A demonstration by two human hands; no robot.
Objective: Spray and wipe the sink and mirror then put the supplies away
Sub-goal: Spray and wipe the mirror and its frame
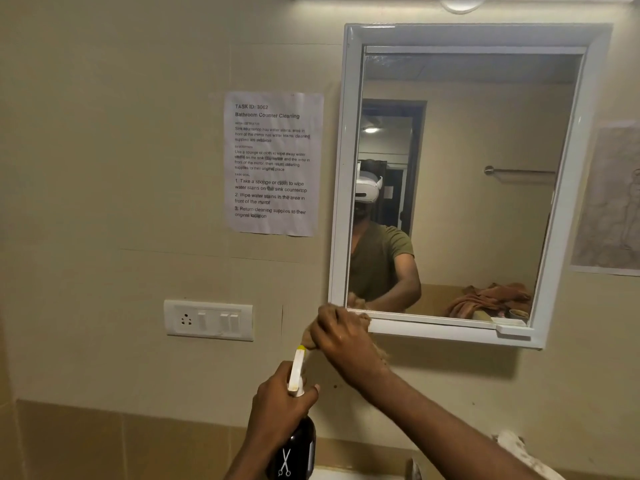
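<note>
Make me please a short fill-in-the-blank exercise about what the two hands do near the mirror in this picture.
1. The left hand holds a dark spray ____.
2. The right hand presses a brown cloth at the lower left ____ of the mirror frame.
3. The printed task sheet hangs to the ____ of the mirror.
4. Below the sheet sits a white ____ panel.

Missing words: bottle; corner; left; switch

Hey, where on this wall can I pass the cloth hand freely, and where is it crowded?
Free: plain beige wall under the white-framed mirror, right of the right hand; also wall between the white switch plate and the taped paper task sheet. Crowded: the mirror's lower left corner, where the right hand with its tan cloth nearly meets the black spray bottle in the left hand.
</note>
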